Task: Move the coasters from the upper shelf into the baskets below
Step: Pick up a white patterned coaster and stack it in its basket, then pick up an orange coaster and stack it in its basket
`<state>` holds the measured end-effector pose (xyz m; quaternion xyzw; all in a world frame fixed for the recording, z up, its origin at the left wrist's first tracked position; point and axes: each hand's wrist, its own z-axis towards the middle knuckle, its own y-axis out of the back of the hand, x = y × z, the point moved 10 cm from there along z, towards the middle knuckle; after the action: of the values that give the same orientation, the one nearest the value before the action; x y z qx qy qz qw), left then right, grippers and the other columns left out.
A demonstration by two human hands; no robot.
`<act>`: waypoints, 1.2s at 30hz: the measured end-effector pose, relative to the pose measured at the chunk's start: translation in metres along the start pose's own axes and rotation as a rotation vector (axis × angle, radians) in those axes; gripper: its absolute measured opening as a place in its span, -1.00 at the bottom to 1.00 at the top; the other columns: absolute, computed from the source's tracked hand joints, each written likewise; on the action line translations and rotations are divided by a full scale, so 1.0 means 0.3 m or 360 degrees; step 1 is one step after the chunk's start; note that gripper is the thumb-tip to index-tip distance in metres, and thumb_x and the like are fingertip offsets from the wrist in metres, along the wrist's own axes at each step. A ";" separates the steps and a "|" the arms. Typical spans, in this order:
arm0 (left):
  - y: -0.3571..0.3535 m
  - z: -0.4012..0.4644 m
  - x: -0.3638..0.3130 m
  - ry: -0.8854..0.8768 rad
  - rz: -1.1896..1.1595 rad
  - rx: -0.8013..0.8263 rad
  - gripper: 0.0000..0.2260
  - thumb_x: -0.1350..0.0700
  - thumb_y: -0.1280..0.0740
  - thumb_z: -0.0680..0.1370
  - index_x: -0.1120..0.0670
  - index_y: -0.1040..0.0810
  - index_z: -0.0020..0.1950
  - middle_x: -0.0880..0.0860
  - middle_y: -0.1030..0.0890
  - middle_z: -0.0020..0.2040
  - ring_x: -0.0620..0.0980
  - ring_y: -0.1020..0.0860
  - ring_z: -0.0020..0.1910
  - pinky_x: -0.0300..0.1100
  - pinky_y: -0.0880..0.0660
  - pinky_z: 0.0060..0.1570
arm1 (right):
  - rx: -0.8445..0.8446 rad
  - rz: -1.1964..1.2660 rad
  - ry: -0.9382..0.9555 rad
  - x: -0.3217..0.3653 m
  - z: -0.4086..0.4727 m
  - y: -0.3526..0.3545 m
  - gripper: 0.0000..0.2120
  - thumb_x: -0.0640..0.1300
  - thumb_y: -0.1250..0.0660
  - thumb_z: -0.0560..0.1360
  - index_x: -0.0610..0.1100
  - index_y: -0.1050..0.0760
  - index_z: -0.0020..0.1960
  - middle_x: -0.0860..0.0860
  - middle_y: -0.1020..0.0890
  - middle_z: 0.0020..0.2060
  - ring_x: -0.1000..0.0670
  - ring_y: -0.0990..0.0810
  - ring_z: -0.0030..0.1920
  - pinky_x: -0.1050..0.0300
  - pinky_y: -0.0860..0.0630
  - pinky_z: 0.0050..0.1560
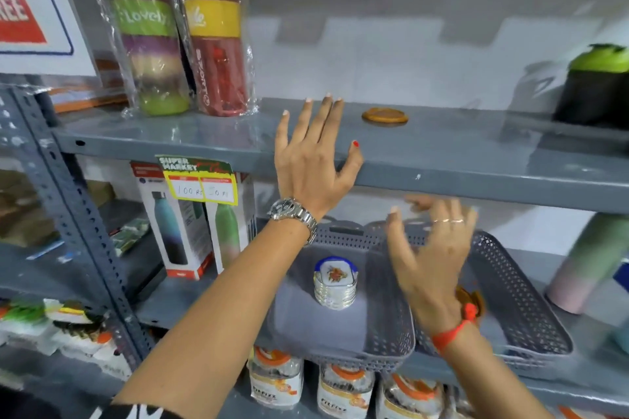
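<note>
coasters in transit: a white set in its holder (335, 282) sits in the left basket (391, 340), below the left hand (311, 167), which is spread empty at the upper shelf (476, 160) edge. one flat, round brown coaster (385, 116) lies just right of its fingertips (the nearer hand), above the right hand (430, 255), splayed, holding nothing, over the right basket (520, 299).
</note>
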<state>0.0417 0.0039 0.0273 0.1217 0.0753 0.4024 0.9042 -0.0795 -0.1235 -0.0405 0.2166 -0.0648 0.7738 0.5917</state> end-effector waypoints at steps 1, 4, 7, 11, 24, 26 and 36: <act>0.004 0.006 -0.004 -0.0015 -0.0008 0.0002 -0.49 -0.08 -0.14 0.52 0.14 -0.43 0.39 0.09 -0.46 0.36 0.11 -0.39 0.37 0.08 -0.09 0.39 | -0.0115 0.0016 0.0029 0.036 0.064 0.058 -0.79 -0.05 -0.28 0.47 -0.19 -0.54 -0.09 -0.06 -0.55 -0.20 -0.06 -0.39 -0.16 0.21 -0.20 -0.03; 0.009 0.012 -0.008 -0.0017 -0.0020 0.0026 -0.48 -0.09 -0.12 0.53 0.15 -0.41 0.41 0.11 -0.42 0.39 0.12 -0.34 0.40 0.08 -0.05 0.41 | -0.0170 0.0028 -0.0071 0.076 0.254 0.121 -0.80 -0.02 -0.31 0.42 -0.14 -0.56 -0.07 -0.03 -0.53 -0.16 -0.03 -0.34 -0.08 0.28 -0.20 -0.05; 0.010 0.011 -0.006 -0.0002 -0.0019 0.0044 -0.48 -0.10 -0.10 0.54 0.15 -0.40 0.41 0.10 -0.42 0.39 0.13 -0.33 0.40 0.08 -0.05 0.42 | 0.0201 -0.0108 -0.0258 0.032 0.441 -0.004 -0.67 0.10 -0.28 0.33 -0.05 -0.56 0.00 -0.03 -0.55 -0.07 -0.04 -0.35 0.03 0.15 -0.23 0.00; 0.009 0.011 -0.004 0.0025 -0.0016 0.0060 -0.48 -0.08 -0.13 0.52 0.15 -0.42 0.40 0.09 -0.45 0.37 0.13 -0.37 0.38 0.10 -0.11 0.41 | 0.0555 -0.0327 -0.0380 -0.071 0.608 -0.215 -0.61 0.02 -0.37 0.39 -0.14 -0.53 0.14 -0.13 -0.57 0.06 -0.18 -0.37 0.22 0.01 -0.38 0.12; -0.007 0.009 0.001 0.0027 0.0018 0.0079 -0.48 -0.10 -0.13 0.50 0.13 -0.45 0.38 0.08 -0.46 0.36 0.13 -0.38 0.37 0.10 -0.15 0.38 | 0.1602 -0.0828 -0.0622 -0.310 0.553 -0.532 -0.15 0.41 -0.33 0.31 -0.26 -0.38 0.29 -0.20 -0.48 0.28 -0.23 -0.39 0.30 -0.04 -0.37 0.29; -0.011 0.008 0.002 0.0029 0.0022 0.0083 -0.48 -0.10 -0.13 0.50 0.12 -0.45 0.38 0.08 -0.47 0.35 0.13 -0.38 0.37 0.10 -0.16 0.37 | 0.1616 -0.0713 -0.0682 -0.319 0.546 -0.543 -0.13 0.36 -0.36 0.34 -0.27 -0.31 0.36 -0.20 -0.44 0.33 -0.21 -0.41 0.29 -0.02 -0.36 0.23; -0.009 0.010 0.003 0.0052 0.0017 0.0112 -0.48 -0.10 -0.13 0.50 0.13 -0.45 0.38 0.08 -0.47 0.35 0.13 -0.39 0.36 0.09 -0.18 0.37 | 0.1356 -0.0644 -0.0573 -0.280 0.603 -0.488 -0.30 0.35 -0.49 0.14 -0.17 -0.44 -0.01 -0.11 -0.52 0.14 -0.17 -0.44 0.20 -0.13 -0.36 0.28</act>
<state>0.0450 0.0024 0.0293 0.1472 0.1034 0.4062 0.8959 0.1228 -0.2199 0.0644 0.5769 0.1990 0.5518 0.5684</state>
